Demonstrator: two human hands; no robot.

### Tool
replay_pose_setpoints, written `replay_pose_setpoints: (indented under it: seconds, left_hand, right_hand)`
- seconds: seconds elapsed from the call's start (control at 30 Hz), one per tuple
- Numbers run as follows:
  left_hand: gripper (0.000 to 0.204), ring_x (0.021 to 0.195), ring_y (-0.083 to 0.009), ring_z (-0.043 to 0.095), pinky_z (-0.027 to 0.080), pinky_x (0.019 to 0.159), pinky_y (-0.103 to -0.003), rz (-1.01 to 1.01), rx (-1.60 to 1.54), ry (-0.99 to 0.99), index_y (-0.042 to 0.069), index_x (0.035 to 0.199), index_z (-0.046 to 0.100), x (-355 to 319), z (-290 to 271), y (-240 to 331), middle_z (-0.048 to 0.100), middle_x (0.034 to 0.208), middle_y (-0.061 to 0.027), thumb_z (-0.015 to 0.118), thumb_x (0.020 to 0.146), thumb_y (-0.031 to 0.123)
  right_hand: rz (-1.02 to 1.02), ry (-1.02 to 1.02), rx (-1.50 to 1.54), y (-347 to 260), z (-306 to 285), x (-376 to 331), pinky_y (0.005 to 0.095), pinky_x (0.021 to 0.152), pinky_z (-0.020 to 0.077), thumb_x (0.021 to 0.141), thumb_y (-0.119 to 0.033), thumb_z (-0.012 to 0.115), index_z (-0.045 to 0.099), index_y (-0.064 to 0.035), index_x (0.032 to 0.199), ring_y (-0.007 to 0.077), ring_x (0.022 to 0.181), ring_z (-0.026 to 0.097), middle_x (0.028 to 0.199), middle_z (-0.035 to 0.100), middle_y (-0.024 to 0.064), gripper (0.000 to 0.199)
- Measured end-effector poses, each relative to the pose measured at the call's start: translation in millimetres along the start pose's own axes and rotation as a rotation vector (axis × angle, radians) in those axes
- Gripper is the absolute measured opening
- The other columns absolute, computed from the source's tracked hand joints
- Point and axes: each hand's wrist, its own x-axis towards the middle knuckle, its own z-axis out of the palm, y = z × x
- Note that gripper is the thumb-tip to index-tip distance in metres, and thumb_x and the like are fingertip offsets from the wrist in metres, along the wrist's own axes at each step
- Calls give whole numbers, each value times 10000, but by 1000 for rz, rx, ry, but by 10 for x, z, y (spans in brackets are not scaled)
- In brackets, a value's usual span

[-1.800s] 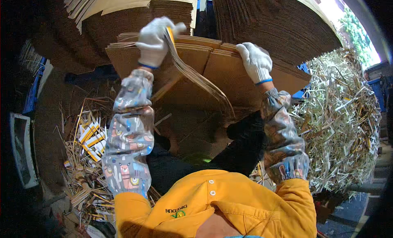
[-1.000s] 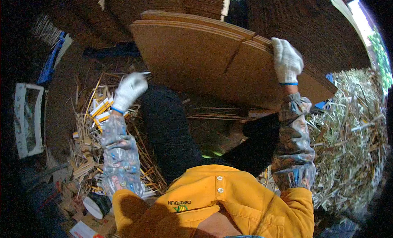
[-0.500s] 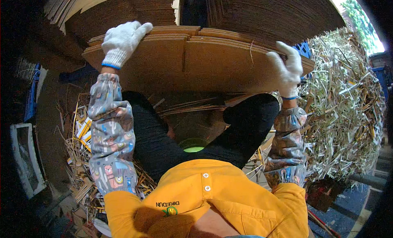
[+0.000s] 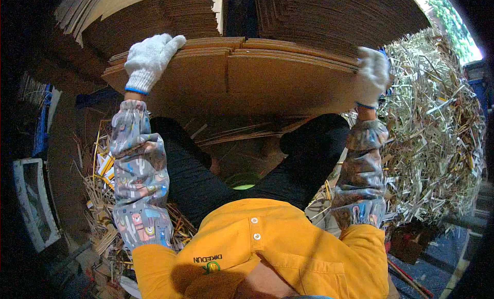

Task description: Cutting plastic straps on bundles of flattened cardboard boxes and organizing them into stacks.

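Note:
A small stack of brown cardboard sheets (image 4: 288,80) stands on edge in front of my knees, its broad face toward me. A slot cuts down from the top edge near its middle. My left hand (image 4: 152,60), in a white knit glove with a blue cuff, is closed over the upper left edge of the sheets. At their right end is my right hand (image 4: 372,75), gloved alike. Its fingers are blurred, and whether they grip the cardboard is unclear. Patterned grey sleeve covers (image 4: 140,180) wrap both forearms.
Tall stacks of cardboard (image 4: 329,21) rise behind the sheets. A large heap of shredded paper strips (image 4: 432,139) bulges on the right. Loose scraps (image 4: 105,196) lie at the left, near a white-framed panel (image 4: 37,204). Something round and green (image 4: 244,183) shows between my legs.
My right hand has moved a little right and up to the end of the sheets. A thin strand over the top edge no longer shows. The left hand keeps its hold, shifted slightly.

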Motion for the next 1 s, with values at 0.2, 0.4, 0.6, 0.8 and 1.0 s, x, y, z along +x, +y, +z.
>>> replay_pose_setpoints:
  seconds: [0.2, 0.4, 0.6, 0.8, 1.0]
  left_hand:
    - [523, 963, -353, 664, 510, 858, -442, 25, -103, -82, 124, 1019, 714, -195, -319, -65, 702, 1012, -144, 443, 961, 567]
    - [336, 1173, -246, 578, 440, 1032, -338, 216, -394, 333, 63, 1195, 653, -112, -63, -454, 628, 1221, -105, 675, 915, 248]
    - [294, 1147, -244, 584, 444, 1027, -339, 34, -587, -26, 73, 1195, 652, -361, -78, -1030, 626, 1159, -100, 589, 952, 225]
    - [246, 1010, -249, 601, 482, 918, -347, 231, -403, -20, 44, 1118, 662, -311, -108, -1086, 621, 1039, -111, 595, 928, 185]
    - [167, 972, -270, 597, 472, 887, -364, 194, -473, 56, 45, 1003, 671, -336, -68, -1018, 625, 958, -93, 621, 904, 170]
  right_hand:
    - [-179, -496, 361, -478, -177, 39, 384, 927, 481, 928, -251, 661, 672, -43, 1128, 304, 1002, 633, 1043, 684, 156, 289]
    - [-205, -427, 73, -553, 458, -3, 427, 873, 501, 944, -415, 603, 692, -90, 1094, 326, 981, 661, 1042, 706, 136, 369]
    - [-174, -566, -106, -562, 597, -61, 431, 670, 503, 971, -468, 488, 707, -176, 908, 300, 771, 675, 819, 694, 95, 371]
    - [-240, -735, -337, -564, 590, -76, 403, 724, 541, 955, -271, 493, 690, -221, 1008, 270, 836, 681, 965, 692, 46, 210]
    - [-145, -571, -213, -694, 623, -51, 449, 689, 497, 948, -477, 480, 707, -148, 777, 317, 705, 671, 751, 691, 115, 435]
